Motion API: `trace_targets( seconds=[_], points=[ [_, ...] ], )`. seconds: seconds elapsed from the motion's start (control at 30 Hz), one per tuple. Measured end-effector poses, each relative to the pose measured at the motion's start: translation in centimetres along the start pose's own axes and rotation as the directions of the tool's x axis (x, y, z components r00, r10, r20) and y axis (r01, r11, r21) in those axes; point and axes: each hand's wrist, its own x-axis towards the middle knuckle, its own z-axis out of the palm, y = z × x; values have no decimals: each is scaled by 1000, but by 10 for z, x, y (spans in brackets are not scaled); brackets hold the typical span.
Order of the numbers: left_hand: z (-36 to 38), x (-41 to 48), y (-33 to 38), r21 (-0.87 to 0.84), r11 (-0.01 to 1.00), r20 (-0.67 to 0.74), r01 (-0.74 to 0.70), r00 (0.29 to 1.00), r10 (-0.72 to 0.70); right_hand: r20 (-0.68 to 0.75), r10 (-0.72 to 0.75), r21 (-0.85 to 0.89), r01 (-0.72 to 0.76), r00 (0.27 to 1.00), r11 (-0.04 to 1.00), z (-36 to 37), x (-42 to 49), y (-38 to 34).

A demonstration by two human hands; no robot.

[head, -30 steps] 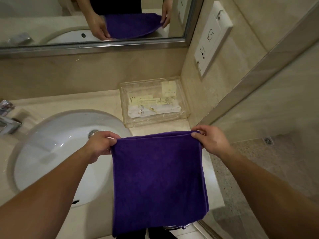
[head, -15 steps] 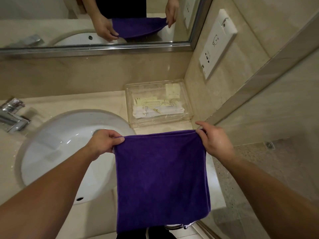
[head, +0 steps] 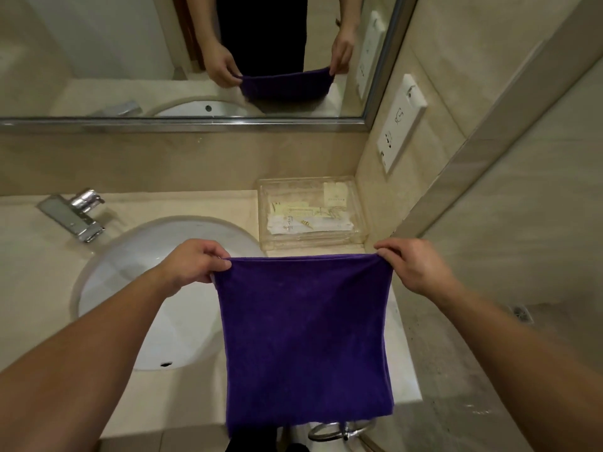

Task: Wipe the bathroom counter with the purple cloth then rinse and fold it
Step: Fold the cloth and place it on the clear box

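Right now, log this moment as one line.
phase: fold | left hand: pinches purple cloth top-left corner | right hand: pinches top-right corner | cloth: hangs flat above counter, beside sink

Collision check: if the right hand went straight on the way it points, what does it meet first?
Likely the clear tray: the right hand, pinching a corner of the purple cloth, points forward-left at the tray's near right corner. Height unclear; it might pass over the rim.
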Motion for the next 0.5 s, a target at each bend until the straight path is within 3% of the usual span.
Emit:
trace_targets(
  seconds=[0.1,0.23,0.3,0.4,0.5],
  points=[
    [-9,-23,8,59,998,-36,-30,999,32,68,-35,-21,37,997,999,-19,-11,-12],
    [-23,-53,15,91,995,-121,-32,992,43,188,-47,198,9,981,980,-52,-26,-37],
    [-30,-67,21,111,992,-174,-56,982,75,202,-80,209,37,976,977,-70,-32,-50],
    [-41,-86,33,129,985,-241,-114,960,143,181,-110,103,92,977,990,-94,-44,-65],
    [-51,-102,51,131,975,-249,-180,946,208,169,-153,-138,178,974,974,-109,-57,-77]
  ],
)
